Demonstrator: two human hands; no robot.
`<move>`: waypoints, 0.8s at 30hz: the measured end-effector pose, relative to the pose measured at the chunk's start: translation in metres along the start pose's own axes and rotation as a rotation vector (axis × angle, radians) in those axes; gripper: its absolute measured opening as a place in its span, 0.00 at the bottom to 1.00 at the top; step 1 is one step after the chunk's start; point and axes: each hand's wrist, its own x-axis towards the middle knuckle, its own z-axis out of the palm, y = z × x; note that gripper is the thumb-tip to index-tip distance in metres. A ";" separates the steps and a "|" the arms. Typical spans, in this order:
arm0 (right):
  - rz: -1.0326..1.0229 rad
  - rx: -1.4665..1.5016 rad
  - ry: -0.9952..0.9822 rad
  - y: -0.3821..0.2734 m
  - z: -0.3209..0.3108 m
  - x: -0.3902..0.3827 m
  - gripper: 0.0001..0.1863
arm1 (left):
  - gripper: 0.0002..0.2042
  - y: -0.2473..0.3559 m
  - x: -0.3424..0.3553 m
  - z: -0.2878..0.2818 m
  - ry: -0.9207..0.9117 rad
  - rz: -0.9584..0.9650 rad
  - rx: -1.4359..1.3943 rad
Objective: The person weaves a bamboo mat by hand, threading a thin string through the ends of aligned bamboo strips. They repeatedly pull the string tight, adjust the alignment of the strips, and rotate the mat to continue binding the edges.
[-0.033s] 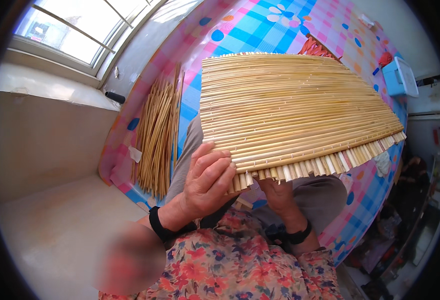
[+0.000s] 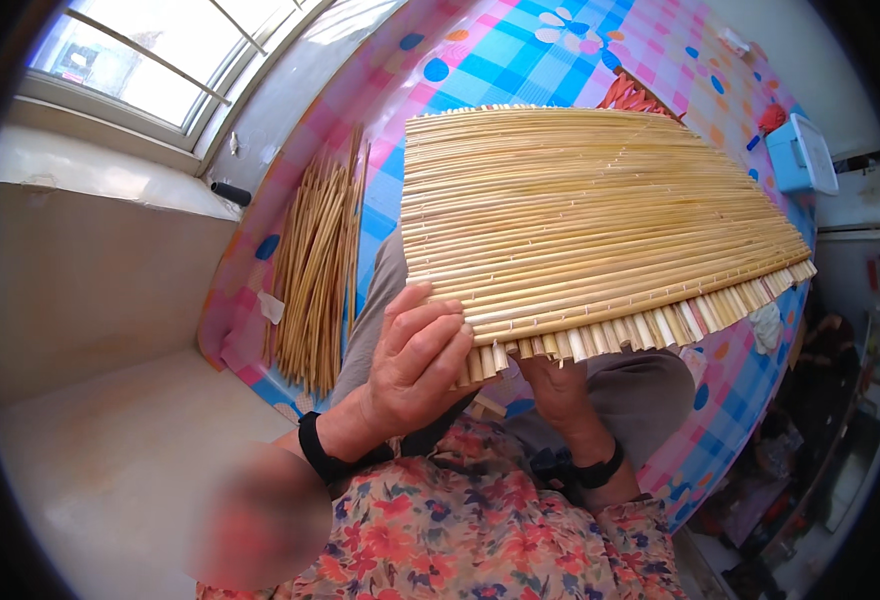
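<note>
A stiff mat of straw-coloured reeds is held up at a tilt above my lap. Its top layer of stalks runs crosswise, tied with small pale stitches. Below the near edge, cut ends of a second layer stick out at an angle to it. My left hand grips the near left corner, fingers curled over the top. Beneath the near edge, my right hand reaches up against the underside; the mat hides its fingers. Each wrist has a black band.
A bundle of loose stalks lies to the left on the checked sheet. Red strips show behind the mat. At the far right stands a light blue box. A barred window is at the upper left.
The mat's right end has shifted very slightly to the right. Both hands keep their places.
</note>
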 end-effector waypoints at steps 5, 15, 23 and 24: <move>-0.016 -0.015 0.011 0.005 0.002 0.000 0.14 | 0.23 -0.001 0.002 -0.001 0.006 -0.004 -0.017; -0.086 0.029 0.041 -0.006 0.003 0.004 0.16 | 0.22 -0.001 0.003 -0.003 -0.015 0.002 -0.021; -0.032 0.053 0.018 0.002 0.001 -0.001 0.14 | 0.21 -0.003 0.002 -0.003 -0.010 0.008 -0.025; -0.037 0.043 0.023 0.003 0.002 -0.001 0.14 | 0.21 -0.003 0.002 -0.004 -0.014 0.008 -0.025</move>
